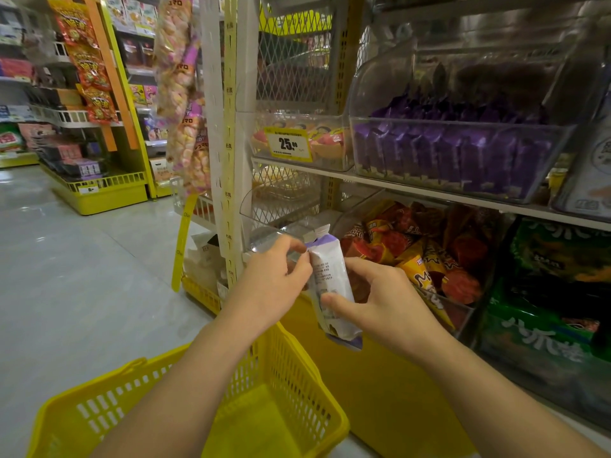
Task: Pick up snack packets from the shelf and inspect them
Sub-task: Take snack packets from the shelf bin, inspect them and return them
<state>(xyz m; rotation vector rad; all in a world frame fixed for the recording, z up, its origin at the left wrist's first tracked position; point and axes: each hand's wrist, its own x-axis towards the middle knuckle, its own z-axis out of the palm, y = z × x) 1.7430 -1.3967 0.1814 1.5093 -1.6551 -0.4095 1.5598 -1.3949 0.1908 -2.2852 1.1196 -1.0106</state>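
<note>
The packet (330,276) was held in the air by both hands, in front of the front edge of the lower shelf (429,190) and touching no shelf. It stood nearly upright, its top leaning a little to the left. It was white with purple ends, and a face of small print was turned to the camera.

The left grip (271,285) pinched the packet's upper left edge between thumb and fingertips, just under the purple top. The right grip (383,302) grasped the lower half, with the thumb laid across the front and the fingers curled behind.

Above the shelf board, a clear bin (562,133) held rows of purple packets (446,153). To its left a smaller bin carried a yellow price tag (288,143) reading 25. Below the board, just behind the right grip, a bin held orange and red packets (413,252). Green packets (555,292) lay further along toward the right end.

A yellow basket (115,408) sat under the left forearm. Whether it hung from the arm could not be told. A grey floor (66,259) ran off to the left toward more yellow shelving.
</note>
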